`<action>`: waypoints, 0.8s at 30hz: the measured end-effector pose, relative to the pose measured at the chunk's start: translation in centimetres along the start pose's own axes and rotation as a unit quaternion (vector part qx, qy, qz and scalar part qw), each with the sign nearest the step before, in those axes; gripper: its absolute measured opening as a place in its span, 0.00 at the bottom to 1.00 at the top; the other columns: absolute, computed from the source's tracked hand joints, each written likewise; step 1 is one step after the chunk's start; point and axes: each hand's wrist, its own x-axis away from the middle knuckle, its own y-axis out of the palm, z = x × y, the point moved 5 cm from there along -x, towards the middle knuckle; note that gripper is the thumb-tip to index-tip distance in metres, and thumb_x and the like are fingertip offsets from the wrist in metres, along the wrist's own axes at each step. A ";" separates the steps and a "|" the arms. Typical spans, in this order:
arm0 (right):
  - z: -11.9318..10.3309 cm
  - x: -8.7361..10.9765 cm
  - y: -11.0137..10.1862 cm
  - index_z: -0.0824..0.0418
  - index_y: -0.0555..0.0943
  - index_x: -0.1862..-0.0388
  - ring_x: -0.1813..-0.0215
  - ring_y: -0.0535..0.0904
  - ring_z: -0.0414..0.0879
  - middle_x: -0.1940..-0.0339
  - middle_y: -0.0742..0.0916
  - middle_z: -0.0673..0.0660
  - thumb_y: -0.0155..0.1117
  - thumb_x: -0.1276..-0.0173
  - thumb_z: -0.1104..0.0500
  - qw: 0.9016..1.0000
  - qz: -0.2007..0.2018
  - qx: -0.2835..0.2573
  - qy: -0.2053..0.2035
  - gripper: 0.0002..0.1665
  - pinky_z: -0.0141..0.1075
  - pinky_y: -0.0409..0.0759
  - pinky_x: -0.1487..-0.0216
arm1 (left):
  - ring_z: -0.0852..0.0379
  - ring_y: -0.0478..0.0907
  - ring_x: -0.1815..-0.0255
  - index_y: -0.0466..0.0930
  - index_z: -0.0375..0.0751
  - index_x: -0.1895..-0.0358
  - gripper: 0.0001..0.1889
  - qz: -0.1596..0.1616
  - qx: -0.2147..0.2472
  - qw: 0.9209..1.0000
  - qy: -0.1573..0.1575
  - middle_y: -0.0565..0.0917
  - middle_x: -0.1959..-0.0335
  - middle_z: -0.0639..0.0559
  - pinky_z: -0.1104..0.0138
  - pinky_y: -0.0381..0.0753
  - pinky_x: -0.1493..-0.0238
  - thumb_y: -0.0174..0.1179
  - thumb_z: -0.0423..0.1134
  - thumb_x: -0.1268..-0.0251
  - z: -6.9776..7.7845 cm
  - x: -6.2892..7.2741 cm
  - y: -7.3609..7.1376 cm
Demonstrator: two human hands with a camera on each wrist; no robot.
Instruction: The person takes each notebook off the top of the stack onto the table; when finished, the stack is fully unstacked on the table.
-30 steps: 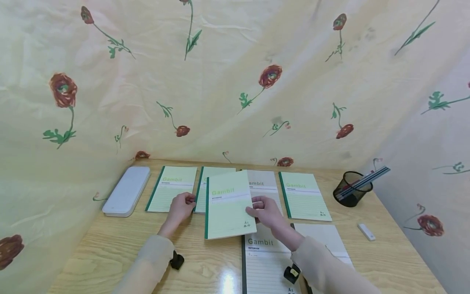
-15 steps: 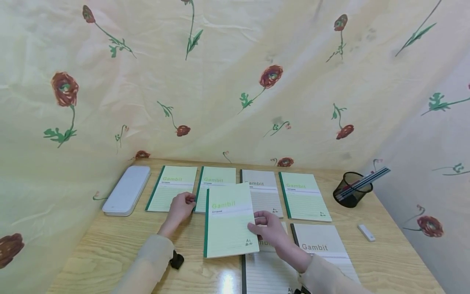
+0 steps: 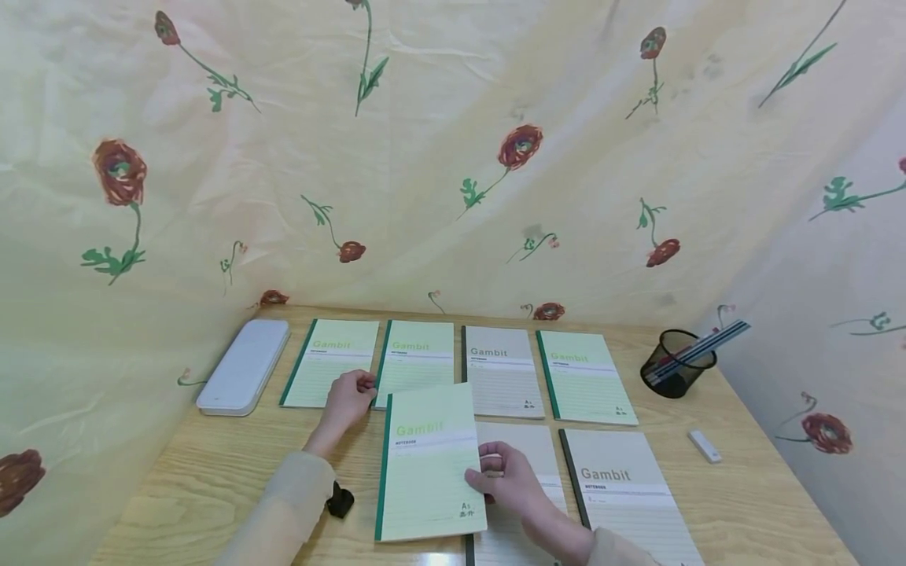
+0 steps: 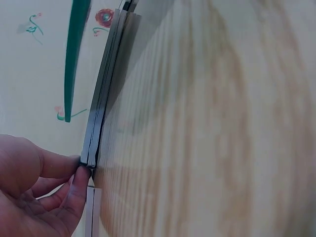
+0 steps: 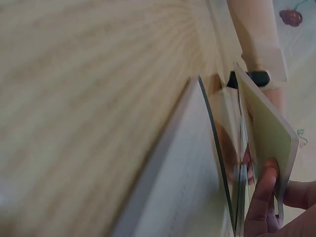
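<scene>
A pale green notebook with a dark green spine [image 3: 429,464] is tilted above the table, its right edge pinched between the thumb and fingers of my right hand [image 3: 511,481]. In the right wrist view the same raised notebook [image 5: 269,123] stands apart from those below. My left hand [image 3: 350,397] is by the near left corner of another green notebook [image 3: 419,358] in the back row. The left wrist view has thumb and finger of my left hand [image 4: 47,185] pinching a corner of the flat notebooks' edge [image 4: 98,118].
Also in the back row are a green notebook [image 3: 338,362], a grey one [image 3: 501,373] and another green one [image 3: 589,381]. Two grey notebooks [image 3: 524,440] [image 3: 630,495] lie in front. A white box [image 3: 244,365], a mesh pen cup [image 3: 675,377] and an eraser-like white block [image 3: 705,446] flank them.
My right hand has drawn the raised green notebook toward me, off the back row, uncovering the second green and the grey notebook. My left hand has stayed in place.
</scene>
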 end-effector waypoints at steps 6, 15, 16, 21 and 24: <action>0.5 1.0 1.3 0.73 0.70 0.45 0.66 0.83 0.45 0.65 0.86 0.55 0.68 0.34 0.67 1.000 -0.018 -0.012 0.005 0.23 0.38 0.80 0.66 | 0.47 0.79 0.56 0.81 0.27 0.49 0.11 0.000 0.001 1.000 0.001 0.83 0.58 0.42 0.54 0.79 0.50 0.58 0.25 0.33 0.1 0.1 -0.1; 1.2 1.5 2.7 0.71 0.69 0.49 0.70 0.81 0.44 0.67 0.85 0.55 0.68 0.35 0.68 0.999 -0.037 -0.024 -0.009 0.21 0.35 0.78 0.72 | 0.48 0.80 0.58 0.82 0.28 0.51 0.10 0.007 -0.003 1.000 0.011 0.84 0.60 0.43 0.55 0.80 0.52 0.60 0.25 0.34 0.2 0.1 -0.2; 1.2 1.6 2.8 0.71 0.69 0.49 0.70 0.81 0.44 0.67 0.85 0.55 0.68 0.35 0.68 0.999 -0.039 -0.028 -0.012 0.20 0.34 0.78 0.72 | 0.48 0.80 0.58 0.82 0.28 0.51 0.11 0.006 -0.002 1.000 0.010 0.84 0.60 0.43 0.55 0.80 0.52 0.60 0.26 0.34 0.1 0.0 -0.2; 1.3 1.8 3.3 0.73 0.69 0.50 0.72 0.80 0.44 0.67 0.86 0.55 0.68 0.35 0.69 0.998 -0.052 -0.028 -0.036 0.20 0.32 0.78 0.75 | 0.48 0.80 0.57 0.81 0.28 0.50 0.11 0.005 -0.001 1.000 0.006 0.84 0.59 0.42 0.55 0.80 0.51 0.60 0.26 0.33 0.1 -0.1 -0.2; 1.5 1.9 3.7 0.73 0.69 0.50 0.73 0.79 0.43 0.68 0.85 0.55 0.67 0.35 0.69 0.997 -0.058 -0.026 -0.037 0.20 0.32 0.78 0.76 | 0.48 0.80 0.57 0.81 0.28 0.50 0.11 0.006 0.000 1.000 0.010 0.84 0.59 0.42 0.55 0.80 0.51 0.60 0.26 0.34 0.2 0.1 -0.3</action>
